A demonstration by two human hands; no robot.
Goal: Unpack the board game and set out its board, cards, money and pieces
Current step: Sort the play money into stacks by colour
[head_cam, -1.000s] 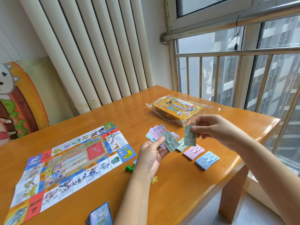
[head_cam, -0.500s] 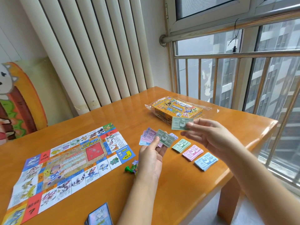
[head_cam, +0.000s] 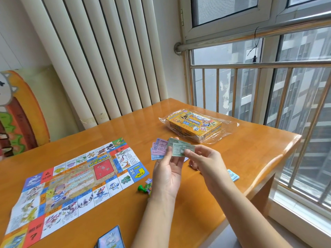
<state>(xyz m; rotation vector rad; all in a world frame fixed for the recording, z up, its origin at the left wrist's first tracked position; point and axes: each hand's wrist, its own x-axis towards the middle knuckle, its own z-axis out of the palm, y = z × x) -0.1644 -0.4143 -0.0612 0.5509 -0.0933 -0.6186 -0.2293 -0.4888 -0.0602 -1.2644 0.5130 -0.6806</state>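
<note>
Above the table (head_cam: 247, 151), the left hand (head_cam: 168, 174) grips a fan of notes (head_cam: 159, 148) while the right hand (head_cam: 204, 161), at its 3 o'clock, pinches a green note (head_cam: 182, 149) against the fan, probably to sort money by colour; the board (head_cam: 77, 181) lies at 9 o'clock and the box (head_cam: 195, 125) at 1 o'clock.

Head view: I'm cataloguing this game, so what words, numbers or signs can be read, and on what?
"2000": blue corner square of the board.
"?": red board square.
"000": purple note in the left hand.
Box, green notes, cards: print too blurred to read.
</note>
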